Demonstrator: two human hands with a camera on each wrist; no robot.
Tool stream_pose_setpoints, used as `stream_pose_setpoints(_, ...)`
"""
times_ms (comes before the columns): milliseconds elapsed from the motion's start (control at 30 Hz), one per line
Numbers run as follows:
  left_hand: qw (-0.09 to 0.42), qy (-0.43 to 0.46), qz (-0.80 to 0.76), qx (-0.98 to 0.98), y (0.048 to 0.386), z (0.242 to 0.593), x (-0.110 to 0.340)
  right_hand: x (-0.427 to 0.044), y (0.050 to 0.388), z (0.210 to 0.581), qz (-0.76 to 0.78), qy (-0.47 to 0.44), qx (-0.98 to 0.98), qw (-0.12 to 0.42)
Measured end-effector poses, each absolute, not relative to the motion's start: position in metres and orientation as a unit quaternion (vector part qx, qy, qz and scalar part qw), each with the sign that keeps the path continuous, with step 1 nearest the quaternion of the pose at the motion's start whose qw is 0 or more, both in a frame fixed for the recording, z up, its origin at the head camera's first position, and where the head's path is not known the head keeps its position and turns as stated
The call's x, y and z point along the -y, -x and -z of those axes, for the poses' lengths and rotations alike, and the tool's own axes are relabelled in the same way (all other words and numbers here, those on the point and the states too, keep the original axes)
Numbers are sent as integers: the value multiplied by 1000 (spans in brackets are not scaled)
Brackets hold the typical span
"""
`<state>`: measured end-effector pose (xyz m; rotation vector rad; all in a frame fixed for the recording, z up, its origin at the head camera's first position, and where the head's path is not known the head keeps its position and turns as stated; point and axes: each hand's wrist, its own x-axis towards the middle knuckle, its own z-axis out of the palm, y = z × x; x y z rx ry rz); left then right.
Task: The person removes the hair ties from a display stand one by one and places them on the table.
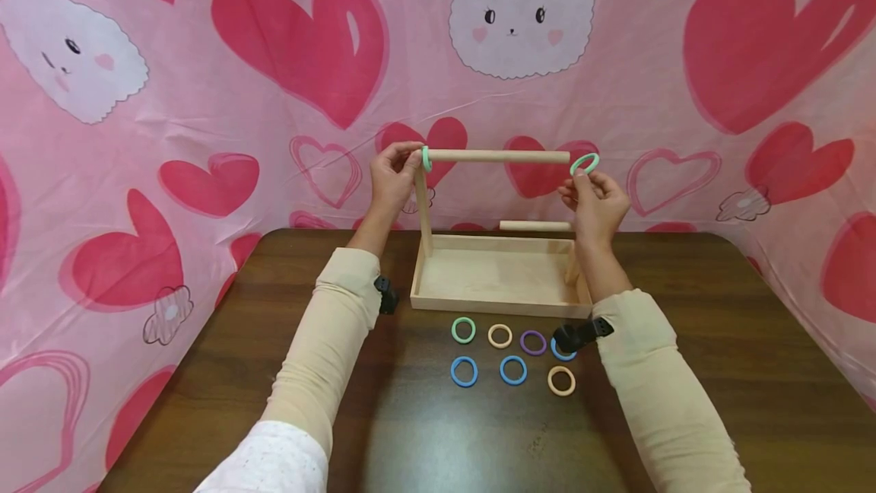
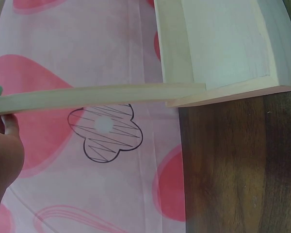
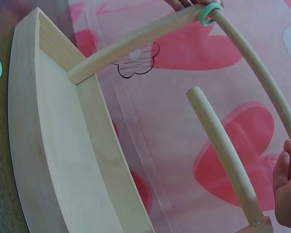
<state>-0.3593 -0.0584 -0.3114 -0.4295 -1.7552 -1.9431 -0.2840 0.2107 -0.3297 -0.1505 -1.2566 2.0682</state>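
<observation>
A wooden rack has a tray base [image 1: 499,306], a left post [image 1: 424,211] and an upper rod [image 1: 499,156] running right from the post's top. My left hand [image 1: 393,177] grips the top of that post from the left. A mint-green ring [image 3: 204,22] hangs on the rod right beside the post. At the rod's free right end, my right hand [image 1: 597,204] pinches another mint-green ring [image 1: 587,156] between thumb and fingers, apart from the rod. In the right wrist view only some fingers [image 3: 282,170] of that hand show; its ring is out of view.
A shorter lower rod [image 1: 534,226] reaches left from the rack's right side. Before the tray lie several rings on the brown table [image 1: 411,432]: green [image 1: 454,330], blue [image 1: 452,371], purple [image 1: 522,342] and pale orange [image 1: 550,381]. The right wrist camera [image 1: 578,335] partly covers one blue ring.
</observation>
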Motion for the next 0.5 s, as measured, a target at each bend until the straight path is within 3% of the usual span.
stream_pose_setpoints(500, 237, 156, 702, 653, 359, 312, 60, -210, 275, 334, -807, 43, 480, 342)
